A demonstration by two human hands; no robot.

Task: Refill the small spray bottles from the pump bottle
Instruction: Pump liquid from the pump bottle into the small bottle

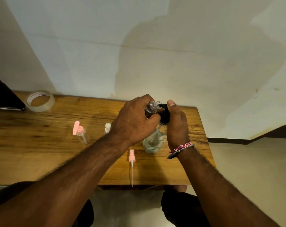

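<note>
Spray bottle, clear, cap off, is held in the left hand above the table: long axis near horizontal, open neck pointing right and slightly up, mouth right at the black spout of the pump bottle. Left fingers are wrapped closed around its body, so only the shoulder and threaded neck show. Pump bottle stands upright on the right part of the table, clear, partly filled with liquid, black pump head on top with spout pointing left toward the spray bottle's mouth. Right hand is closed around the pump head from the right, thumb tip up on top; bracelet on that wrist. Pink sprayer with its dip tube lies flat on the table near the front edge, tube pointing toward the person, tip just past the edge. Second small bottle, pink pump cap, stands left of centre; a third with a white cap sits beside the left wrist, partly hidden. Tape roll lies flat at the back left against the wall; reddish print on its core is too small to read. No readable labels on any bottle.
</note>
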